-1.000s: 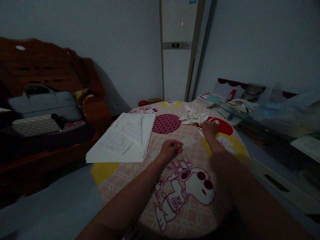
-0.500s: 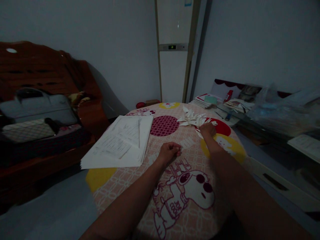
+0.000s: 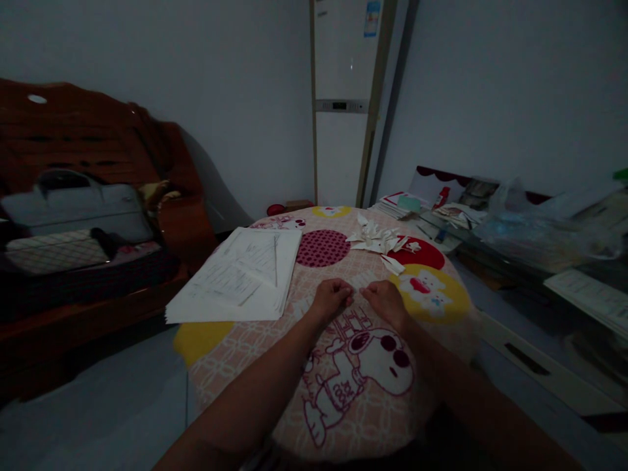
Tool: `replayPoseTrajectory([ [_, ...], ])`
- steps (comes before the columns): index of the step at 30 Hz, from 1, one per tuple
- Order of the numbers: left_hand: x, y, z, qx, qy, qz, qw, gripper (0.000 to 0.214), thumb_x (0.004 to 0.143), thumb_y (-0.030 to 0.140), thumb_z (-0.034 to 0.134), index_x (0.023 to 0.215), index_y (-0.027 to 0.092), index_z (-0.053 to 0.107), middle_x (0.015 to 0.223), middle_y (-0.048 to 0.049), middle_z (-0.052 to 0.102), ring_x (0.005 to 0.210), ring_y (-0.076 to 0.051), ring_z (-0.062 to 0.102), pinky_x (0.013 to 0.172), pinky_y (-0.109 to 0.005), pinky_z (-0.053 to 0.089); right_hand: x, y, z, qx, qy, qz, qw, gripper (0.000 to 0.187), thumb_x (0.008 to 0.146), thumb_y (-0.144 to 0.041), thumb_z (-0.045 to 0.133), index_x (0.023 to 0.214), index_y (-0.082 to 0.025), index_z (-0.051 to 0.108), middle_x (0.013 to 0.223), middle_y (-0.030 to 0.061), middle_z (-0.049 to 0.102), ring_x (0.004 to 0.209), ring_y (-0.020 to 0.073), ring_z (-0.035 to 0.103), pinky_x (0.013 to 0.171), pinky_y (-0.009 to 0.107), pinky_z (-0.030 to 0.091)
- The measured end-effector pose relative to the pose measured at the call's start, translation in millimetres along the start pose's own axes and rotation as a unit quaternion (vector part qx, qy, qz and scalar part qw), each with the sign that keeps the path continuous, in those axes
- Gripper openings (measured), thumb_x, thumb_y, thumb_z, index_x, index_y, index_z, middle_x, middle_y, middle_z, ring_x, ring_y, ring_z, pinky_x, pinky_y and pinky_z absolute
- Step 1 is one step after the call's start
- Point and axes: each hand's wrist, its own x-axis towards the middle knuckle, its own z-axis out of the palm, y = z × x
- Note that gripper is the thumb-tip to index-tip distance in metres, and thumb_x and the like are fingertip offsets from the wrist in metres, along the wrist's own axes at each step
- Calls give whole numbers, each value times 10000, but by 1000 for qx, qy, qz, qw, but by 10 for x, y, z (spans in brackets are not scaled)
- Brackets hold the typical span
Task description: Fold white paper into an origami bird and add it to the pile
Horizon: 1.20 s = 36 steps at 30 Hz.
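Note:
My left hand [image 3: 333, 297] is above the middle of the table with its fingers curled and pinched. Facing it a short gap away is my right hand [image 3: 385, 301], also closed, thumb and forefinger together. Whatever the fingertips hold is too small and dark to make out. Beyond my right hand lies a heap of white folded paper pieces [image 3: 373, 235], with one separate paper piece [image 3: 392, 264] closer to me. To the left of my hands rests a thick stack of white paper sheets [image 3: 196, 307], with a folded triangular sheet [image 3: 262, 261] on top.
A patterned tablecloth [image 3: 275, 356] covers the round table. On the right, a glass-topped stand holds a clear plastic bag [image 3: 515, 226] and papers. A wooden bench [image 3: 181, 216] with bags stands left; a tall white cabinet-like appliance [image 3: 343, 150] stands behind.
My right hand has moved back from the paper heap toward my left hand. The separate paper piece now shows fully. My left hand has hardly moved, and the view has shifted slightly.

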Motion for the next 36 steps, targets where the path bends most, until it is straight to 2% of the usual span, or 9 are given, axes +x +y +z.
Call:
replayPoseTrajectory([
  [3, -84, 68, -36, 149, -18, 38, 988, 205, 770, 325, 577, 650, 158, 578, 553, 12, 574, 513, -101, 472, 541, -229, 335, -58, -69, 106, -61, -22, -10, 998, 305, 909, -347, 552, 762, -166, 749, 813, 83, 753, 762, 165, 661, 638, 247, 369],
  [6, -203, 145, -97, 314, -77, 95, 942, 260, 799, 325, 576, 599, 159, 567, 539, 25, 529, 547, -103, 440, 564, -233, 301, -36, -86, 127, -94, -10, 13, 995, 287, 912, -356, 559, 812, -170, 754, 875, 94, 759, 829, 181, 679, 651, 250, 376],
  [9, -349, 172, -165, 403, -118, 127, 899, 280, 820, 303, 576, 581, 157, 565, 540, 27, 503, 554, -105, 420, 574, -244, 276, -62, -112, 159, -109, 16, 32, 993, 327, 938, -378, 517, 869, -166, 756, 924, 115, 757, 852, 198, 687, 655, 260, 387],
  [11, -444, 157, -201, 438, -106, 137, 882, 283, 846, 303, 558, 606, 158, 594, 567, 15, 532, 563, -113, 431, 586, -251, 282, -108, -136, 190, -118, 31, 37, 992, 339, 952, -383, 493, 915, -169, 754, 953, 116, 756, 861, 201, 690, 663, 265, 393],
  [14, -545, 126, -238, 464, -50, 141, 873, 283, 872, 326, 551, 663, 160, 646, 640, -21, 610, 602, -138, 477, 624, -260, 325, -175, -160, 224, -125, 45, 33, 991, 346, 961, -387, 479, 915, -178, 750, 961, 110, 756, 892, 210, 689, 680, 272, 393],
  [19, -570, 135, -338, 444, 55, 128, 885, 137, 822, 210, 580, 762, 169, 696, 761, -59, 687, 706, -172, 566, 695, -271, 395, -195, -146, 238, -134, 53, 23, 989, 347, 966, -371, 474, 878, -168, 742, 914, 122, 754, 841, 215, 686, 654, 284, 376],
  [27, -516, 165, -710, 394, 235, 116, 881, 147, 829, 142, 562, 853, 183, 701, 869, -67, 706, 820, -196, 628, 786, -287, 443, -125, 0, 285, -116, 52, 12, 992, 371, 958, -407, 469, 805, -200, 735, 855, 94, 747, 776, 195, 660, 606, 275, 339],
  [33, -577, 207, -985, 400, 365, 72, 837, 311, 863, 113, 494, 1127, 157, 651, 1135, -137, 637, 1002, -241, 620, 907, -359, 439, -126, 52, 299, -104, 59, 5, 993, 354, 939, -395, 495, 764, -197, 731, 816, 98, 735, 738, 187, 642, 601, 274, 334],
  [36, -622, 232, -1061, 435, 395, 33, 809, 347, 858, 125, 515, 1182, 171, 631, 1208, -146, 613, 1099, -270, 598, 950, -395, 428, -131, 40, 286, -97, 62, 10, 993, 356, 936, -407, 499, 763, -199, 730, 810, 90, 732, 737, 185, 640, 595, 273, 327],
])
